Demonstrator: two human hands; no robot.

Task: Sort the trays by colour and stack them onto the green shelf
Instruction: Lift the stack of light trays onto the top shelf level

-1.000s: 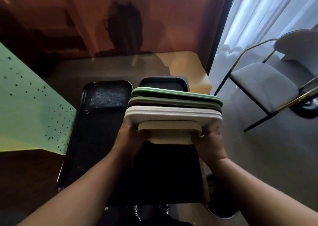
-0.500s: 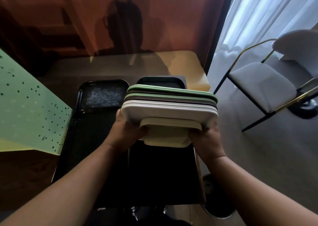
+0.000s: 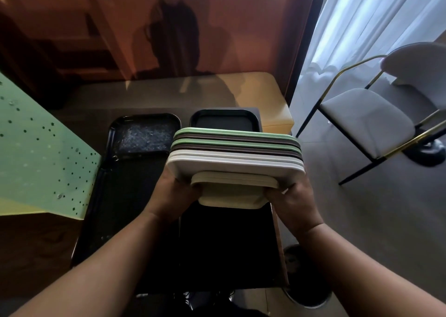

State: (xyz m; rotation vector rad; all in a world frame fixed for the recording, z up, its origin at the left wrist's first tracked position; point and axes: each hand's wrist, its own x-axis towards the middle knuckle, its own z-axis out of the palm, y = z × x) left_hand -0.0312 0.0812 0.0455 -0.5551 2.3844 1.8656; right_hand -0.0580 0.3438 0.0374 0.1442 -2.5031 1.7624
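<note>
I hold a stack of trays [image 3: 236, 162] in mid-air at the centre of the view. Green and brown trays lie on top, white ones under them, and smaller cream trays at the bottom. My left hand [image 3: 172, 195] grips the stack's near left corner from below. My right hand [image 3: 293, 202] grips its near right corner. Under the stack, black trays [image 3: 135, 196] lie on a low surface. The green shelf [image 3: 41, 155], dotted with small holes, juts in from the left edge.
A smaller black tray [image 3: 224, 120] sits behind the stack, next to a tan padded seat [image 3: 268, 99]. A white chair [image 3: 366, 121] with gold and black legs stands at the right by a curtain. A glossy brown panel [image 3: 217, 27] rises behind.
The stack has shifted slightly left and lifted a little with both hands; the grip is unchanged.
</note>
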